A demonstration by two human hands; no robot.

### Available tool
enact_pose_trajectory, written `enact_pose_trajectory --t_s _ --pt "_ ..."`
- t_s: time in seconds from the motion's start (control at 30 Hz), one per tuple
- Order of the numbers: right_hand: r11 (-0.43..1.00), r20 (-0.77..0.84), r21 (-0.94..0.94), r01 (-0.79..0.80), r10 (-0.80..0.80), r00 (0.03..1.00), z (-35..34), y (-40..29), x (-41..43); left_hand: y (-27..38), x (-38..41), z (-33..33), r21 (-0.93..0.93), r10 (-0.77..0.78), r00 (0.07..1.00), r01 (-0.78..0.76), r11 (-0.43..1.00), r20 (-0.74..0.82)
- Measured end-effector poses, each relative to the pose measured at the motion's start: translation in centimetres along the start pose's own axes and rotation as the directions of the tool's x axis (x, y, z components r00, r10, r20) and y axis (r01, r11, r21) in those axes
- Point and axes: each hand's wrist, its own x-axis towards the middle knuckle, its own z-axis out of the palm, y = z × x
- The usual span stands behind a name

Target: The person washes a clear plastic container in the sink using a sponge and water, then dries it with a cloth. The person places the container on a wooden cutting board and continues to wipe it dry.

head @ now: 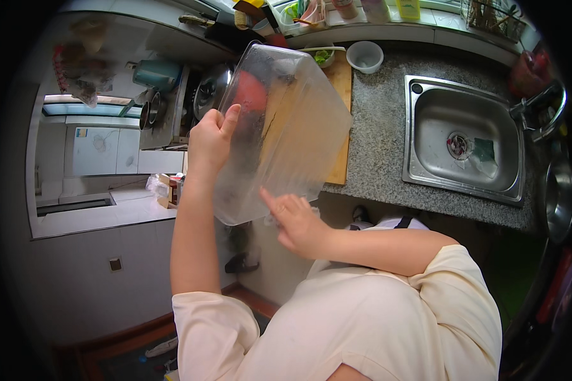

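A large clear plastic box [310, 128] is tilted up in front of me, over the counter's near edge. My left hand [213, 140] grips its left rim, thumb on top. Low on the box, my right hand [301, 223] has its index finger stretched out at the wall. Crumpled whitish material [270, 220] shows at the edges of that hand; its kind is unclear. Through the cloudy plastic I see a red round thing [251, 90] and part of a wooden cutting board [341, 81].
Right of the board stands a translucent bowl [365, 57] on the granite counter [379, 143]. Beyond is a steel sink [434, 128] with a tap [555, 114] and a green pad [484, 150]. A lidded pan [212, 90] sits at left. Bottles and tubs line the windowsill [400, 31].
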Motion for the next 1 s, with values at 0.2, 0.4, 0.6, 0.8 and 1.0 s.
enact_pose_trajectory --t_s 0.2,0.4,0.6,0.8,1.0 --pt "0.999 -0.067 0.016 -0.035 0.036 0.997 -0.7 0.0 0.8 0.4 0.0 -0.2 -0.010 0.006 1.000 -0.006 1.000 -0.005" --pt "0.998 -0.143 0.045 -0.047 0.053 0.988 -0.9 1.0 1.5 0.6 0.1 -0.1 0.008 0.007 1.000 -0.007 1.000 -0.008" --pt "0.994 -0.056 0.072 -0.079 0.083 0.995 -0.9 0.0 1.0 0.1 -0.2 -0.1 0.004 0.026 1.000 -0.026 1.000 -0.006" --pt "0.996 0.024 0.077 -0.054 0.053 0.998 0.6 -2.0 -1.2 0.2 -0.3 -0.1 -0.006 0.010 1.000 -0.010 1.000 -0.001" --pt "0.997 -0.029 0.042 -0.058 0.060 0.998 -0.2 -2.0 -0.6 0.3 -0.2 0.1 -0.007 0.004 1.000 -0.004 1.000 -0.001"
